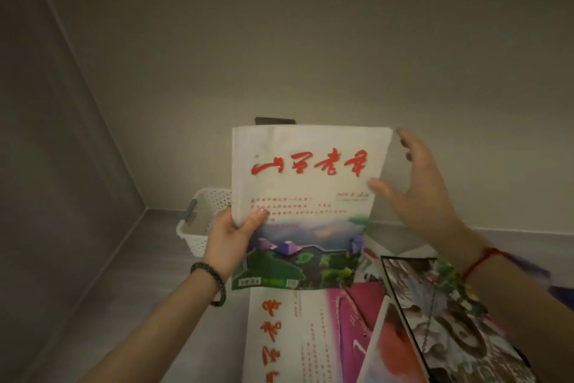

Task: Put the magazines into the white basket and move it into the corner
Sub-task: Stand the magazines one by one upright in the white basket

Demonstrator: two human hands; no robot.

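Magazine (304, 196): raised, left hand (230, 239) fingers pinching it; right hand (416, 183) fingers spread, empty. Basket (198, 221): visible part empty. Other magazines (310, 336): on floor (139, 274), unpacked.

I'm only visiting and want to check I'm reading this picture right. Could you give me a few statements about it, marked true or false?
1. The left hand grips the raised magazine by its lower left edge. True.
2. The right hand grips it too. False: its fingers are spread open at the magazine's right edge.
3. The white basket stands on the floor behind the raised magazine. True.
4. The raised magazine already lies in the basket. False: it is held up in front of it.
5. Nothing else printed is in sight. False: other magazines lie on the floor at lower right.
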